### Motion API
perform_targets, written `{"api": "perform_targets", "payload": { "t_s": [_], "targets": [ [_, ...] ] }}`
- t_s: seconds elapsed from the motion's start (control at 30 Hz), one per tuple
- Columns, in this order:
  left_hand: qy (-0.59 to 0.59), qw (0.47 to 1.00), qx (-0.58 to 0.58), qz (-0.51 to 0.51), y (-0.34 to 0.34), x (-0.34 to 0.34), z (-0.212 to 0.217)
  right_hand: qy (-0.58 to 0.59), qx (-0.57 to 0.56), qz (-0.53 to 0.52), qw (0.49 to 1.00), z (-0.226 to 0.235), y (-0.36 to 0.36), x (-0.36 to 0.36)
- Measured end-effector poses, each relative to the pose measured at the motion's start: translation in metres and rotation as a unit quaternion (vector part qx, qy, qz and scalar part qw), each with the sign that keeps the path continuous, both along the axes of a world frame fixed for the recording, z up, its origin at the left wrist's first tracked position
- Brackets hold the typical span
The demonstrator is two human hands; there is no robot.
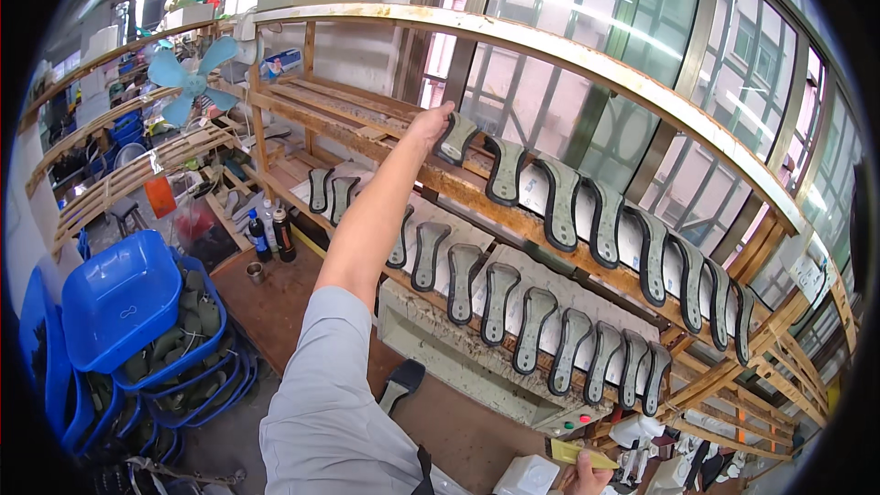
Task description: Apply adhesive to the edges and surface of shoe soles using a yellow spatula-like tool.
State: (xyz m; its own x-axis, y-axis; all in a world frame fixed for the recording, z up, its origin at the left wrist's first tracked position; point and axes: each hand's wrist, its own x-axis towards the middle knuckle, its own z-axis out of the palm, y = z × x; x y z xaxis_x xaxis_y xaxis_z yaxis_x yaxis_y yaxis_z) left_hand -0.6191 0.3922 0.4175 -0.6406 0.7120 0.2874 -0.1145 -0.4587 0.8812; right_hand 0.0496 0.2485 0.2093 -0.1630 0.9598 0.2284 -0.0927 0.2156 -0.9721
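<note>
My left hand (431,126) reaches up to the upper wooden rack, its fingers closed on the edge of a grey-green shoe sole with a black rim (456,139). This sole is the leftmost of several alike in a row hanging over the rack's front edge. At the lower right, my right hand (587,478) is closed on a flat yellow tool (581,455); whether it is a brush or a scraper I cannot tell. Below the upper row, more soles (534,330) lean side by side on a lower pale shelf. A single sole (403,381) lies on the brown bench beside my left sleeve.
Blue plastic bins (124,298) with dark green pieces stand at the left. Bottles (282,235) and a metal cup (255,271) stand on the bench (289,302). A blue fan (194,82) is at the back left. A white container (527,477) sits beside my right hand. Windows rise behind the rack.
</note>
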Motion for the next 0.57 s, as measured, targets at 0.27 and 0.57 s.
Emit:
{"api": "perform_targets", "payload": {
  "t_s": [0.27,0.57],
  "targets": [
    [0.017,0.993,0.011,0.114,-0.066,0.061,0.014,-0.045,-0.035,0.034,0.998,-0.015,0.011,-0.002],
    [0.036,0.972,0.005,0.231,-0.223,0.159,-0.192,-0.04,-0.071,0.076,0.994,-0.039,0.013,0.02]
  ]
}}
